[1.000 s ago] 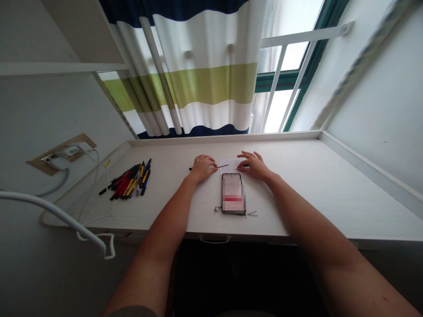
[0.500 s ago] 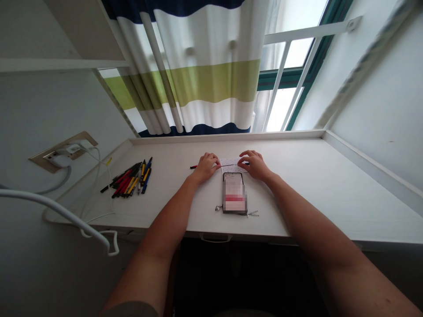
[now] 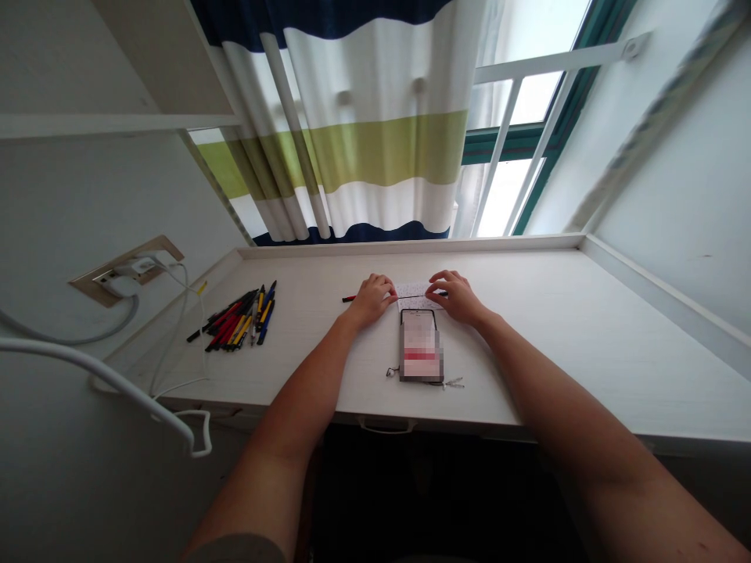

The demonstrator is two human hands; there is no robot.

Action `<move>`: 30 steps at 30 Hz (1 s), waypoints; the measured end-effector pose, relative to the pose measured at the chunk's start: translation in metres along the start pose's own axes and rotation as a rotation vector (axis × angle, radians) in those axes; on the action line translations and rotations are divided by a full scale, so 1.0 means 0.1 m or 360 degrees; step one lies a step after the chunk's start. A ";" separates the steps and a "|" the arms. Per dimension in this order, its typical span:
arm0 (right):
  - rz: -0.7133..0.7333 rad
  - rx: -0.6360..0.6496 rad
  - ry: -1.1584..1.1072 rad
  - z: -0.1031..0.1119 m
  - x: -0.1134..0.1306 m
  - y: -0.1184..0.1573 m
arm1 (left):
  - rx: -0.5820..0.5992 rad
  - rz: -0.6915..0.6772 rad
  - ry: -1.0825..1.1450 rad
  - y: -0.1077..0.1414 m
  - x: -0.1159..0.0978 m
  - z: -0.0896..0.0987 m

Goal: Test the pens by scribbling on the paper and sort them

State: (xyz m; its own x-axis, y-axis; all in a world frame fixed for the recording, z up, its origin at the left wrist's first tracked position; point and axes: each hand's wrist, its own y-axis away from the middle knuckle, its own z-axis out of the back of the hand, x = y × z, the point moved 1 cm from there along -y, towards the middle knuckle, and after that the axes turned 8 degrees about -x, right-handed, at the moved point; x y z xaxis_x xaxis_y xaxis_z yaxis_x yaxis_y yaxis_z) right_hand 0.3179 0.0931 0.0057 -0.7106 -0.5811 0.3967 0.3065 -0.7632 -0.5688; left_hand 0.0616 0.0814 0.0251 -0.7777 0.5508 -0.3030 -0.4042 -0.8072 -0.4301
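My left hand (image 3: 374, 299) is closed around a red pen barrel (image 3: 348, 299), whose red and dark end sticks out to the left. From its fingertips a thin dark pen refill (image 3: 411, 296) runs across to my right hand (image 3: 453, 295), where thumb and fingers pinch it. A dark piece (image 3: 443, 294) shows by the right fingers; its full shape is hidden. Just behind the refill, a sheet of paper with small marks (image 3: 409, 289) lies on the desk. Below the hands rests a phone (image 3: 421, 344) with a partly blurred screen.
A pile of pens (image 3: 238, 320) in red, black, yellow and blue lies on the left of the white desk (image 3: 557, 336). White cables (image 3: 186, 313) hang from the wall socket (image 3: 126, 270). A cord with small charms (image 3: 453, 383) lies at the phone's lower edge.
The whole view has shifted slightly, so everything sits a little further right and lower. Both hands keep their hold, with the refill still between them.
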 end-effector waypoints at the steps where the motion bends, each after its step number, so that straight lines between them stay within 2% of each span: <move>1: 0.0002 0.0005 -0.0005 0.00 0.00 0.00 | 0.0004 -0.0004 0.0001 0.00 0.00 0.00; 11: 0.0093 0.0017 -0.0010 -0.02 0.21 0.00 | 0.0008 -0.0040 0.0041 -0.01 -0.11 -0.02; 16: -0.0136 -0.0136 0.0047 0.09 0.01 0.00 | -0.0051 0.0063 0.0056 -0.01 -0.05 -0.03; 21: -0.0286 0.0088 0.0176 0.10 -0.17 0.04 | -0.0035 0.0080 0.0048 -0.01 0.00 -0.04; 30: -0.0187 0.0122 0.0018 0.06 -0.01 0.01 | -0.0021 0.0080 0.0028 -0.01 -0.03 -0.05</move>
State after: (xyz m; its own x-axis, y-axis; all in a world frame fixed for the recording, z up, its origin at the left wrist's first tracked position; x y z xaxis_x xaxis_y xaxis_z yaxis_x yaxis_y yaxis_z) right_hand 0.3226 0.0908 0.0093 -0.7514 -0.4836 0.4490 0.2680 -0.8454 -0.4620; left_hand 0.0664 0.0818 0.0222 -0.7882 0.5132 -0.3395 -0.3581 -0.8312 -0.4252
